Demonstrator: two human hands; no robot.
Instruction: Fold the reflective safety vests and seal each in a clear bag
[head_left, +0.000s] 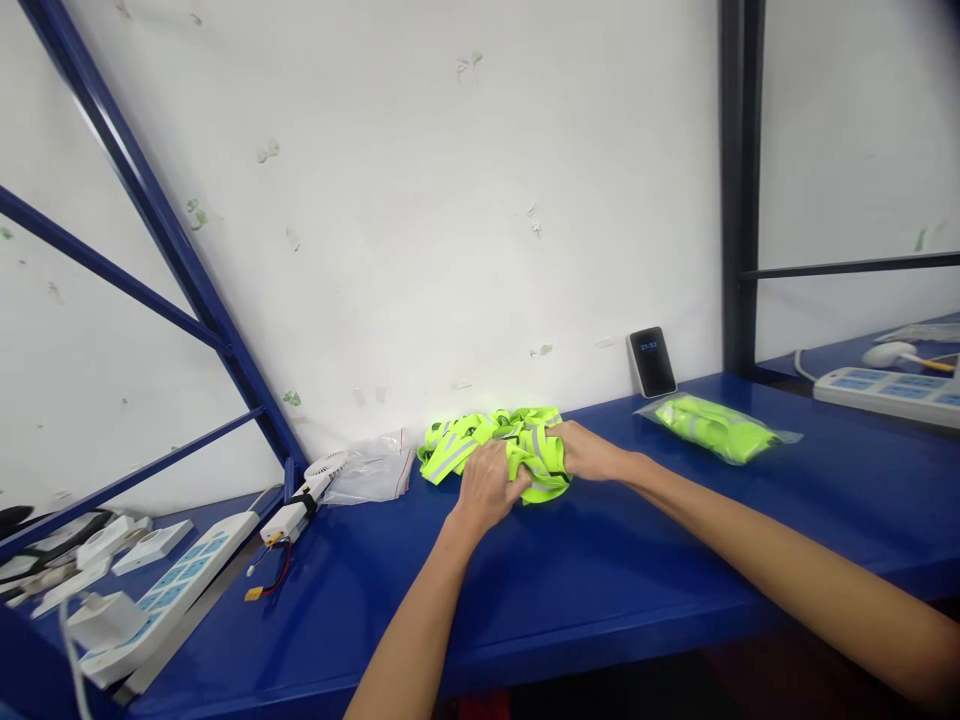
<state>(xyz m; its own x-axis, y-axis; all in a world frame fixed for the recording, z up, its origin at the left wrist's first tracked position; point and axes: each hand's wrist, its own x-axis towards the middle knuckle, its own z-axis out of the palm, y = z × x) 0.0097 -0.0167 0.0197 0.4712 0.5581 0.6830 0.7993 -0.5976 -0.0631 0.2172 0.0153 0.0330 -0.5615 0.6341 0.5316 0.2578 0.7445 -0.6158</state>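
A bunched neon-yellow reflective vest [480,440] with grey stripes lies on the blue bench [600,570] near the white wall. My left hand [486,487] grips the vest's near edge from the left. My right hand [589,450] is closed on the fabric from the right. Both hands press the cloth together at its right end. The rest of the vest spreads loosely to the left of my hands.
A bagged yellow vest [716,427] lies to the right, with a phone [652,362] leaning on the wall behind it. An empty clear bag [373,468], a small white fan [319,476] and power strips [176,585] sit at the left. Another power strip [889,390] is far right.
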